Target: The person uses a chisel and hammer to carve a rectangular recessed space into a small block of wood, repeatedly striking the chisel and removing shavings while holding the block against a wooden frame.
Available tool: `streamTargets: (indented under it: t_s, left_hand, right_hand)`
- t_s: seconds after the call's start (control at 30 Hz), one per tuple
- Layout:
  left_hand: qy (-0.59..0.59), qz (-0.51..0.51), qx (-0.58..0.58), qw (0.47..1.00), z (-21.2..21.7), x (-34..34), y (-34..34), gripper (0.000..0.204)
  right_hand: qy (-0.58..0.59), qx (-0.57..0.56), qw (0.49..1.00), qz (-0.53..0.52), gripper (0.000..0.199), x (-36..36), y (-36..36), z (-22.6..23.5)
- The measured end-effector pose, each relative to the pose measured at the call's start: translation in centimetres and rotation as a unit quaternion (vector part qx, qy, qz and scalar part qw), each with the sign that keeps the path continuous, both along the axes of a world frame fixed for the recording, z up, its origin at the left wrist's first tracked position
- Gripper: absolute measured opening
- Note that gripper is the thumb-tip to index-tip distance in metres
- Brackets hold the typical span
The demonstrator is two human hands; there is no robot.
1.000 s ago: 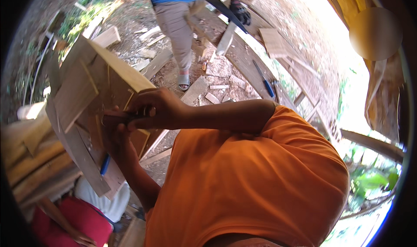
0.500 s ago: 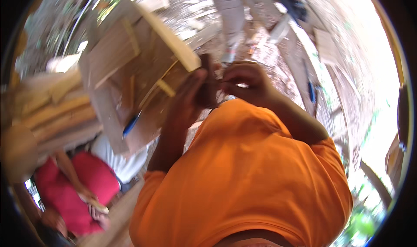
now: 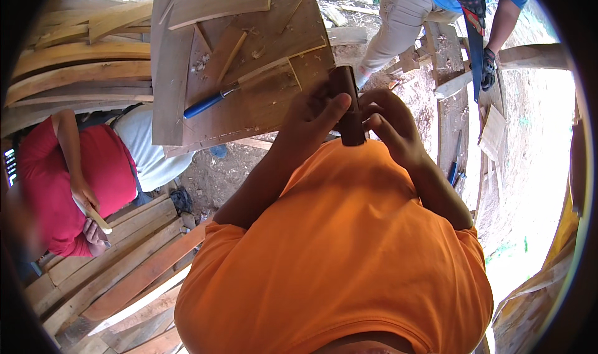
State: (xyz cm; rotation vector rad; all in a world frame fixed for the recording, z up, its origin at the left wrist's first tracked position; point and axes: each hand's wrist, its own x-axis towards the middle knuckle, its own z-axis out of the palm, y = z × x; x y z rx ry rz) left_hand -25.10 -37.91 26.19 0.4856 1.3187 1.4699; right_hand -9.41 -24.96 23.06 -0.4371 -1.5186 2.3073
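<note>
"What does the wooden worktop (image 3: 258, 114) carry?"
"A blue-handled tool (image 3: 204, 105), a broad board (image 3: 221, 4) and a short wooden block (image 3: 227, 56)."
"Anything smaller?"
"Thin wooden strips (image 3: 296, 9), and pale shavings (image 3: 200, 62) scattered beside the block."

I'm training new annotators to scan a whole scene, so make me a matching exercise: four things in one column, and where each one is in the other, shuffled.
Things:
1. Dark brown block
2. Blue-handled tool on the left
3. Saw
4. Pale wood piece

Places:
A. In a co-worker's gloved hand
B. In the wearer's left hand
C. Held by the person in red
D. Lying on the wooden work surface

Pairs: 1-B, 2-D, 3-A, 4-C
</note>
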Motion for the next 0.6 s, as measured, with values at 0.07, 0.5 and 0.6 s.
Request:
streamTargets:
  t_s: [0.07,0.5,0.6]
  left_hand:
    - [0.204,0.006,-0.006,0.979,0.1,-1.2,-0.9,0.060]
    - [0.585,0.020,-0.010,0.810,-0.3,-10.1,-7.5,0.097]
    - [0.024,0.232,0.199,0.952,0.3,-8.5,-7.2,0.093]
  right_hand:
    - [0.009,-0.009,1.000,0.026,0.032,-0.8,-0.8,-0.3]
    - [-0.091,0.411,0.906,-0.041,0.036,-12.5,6.1,-0.8]
    - [-0.058,0.491,0.865,-0.085,0.030,-16.4,6.3,-2.6]
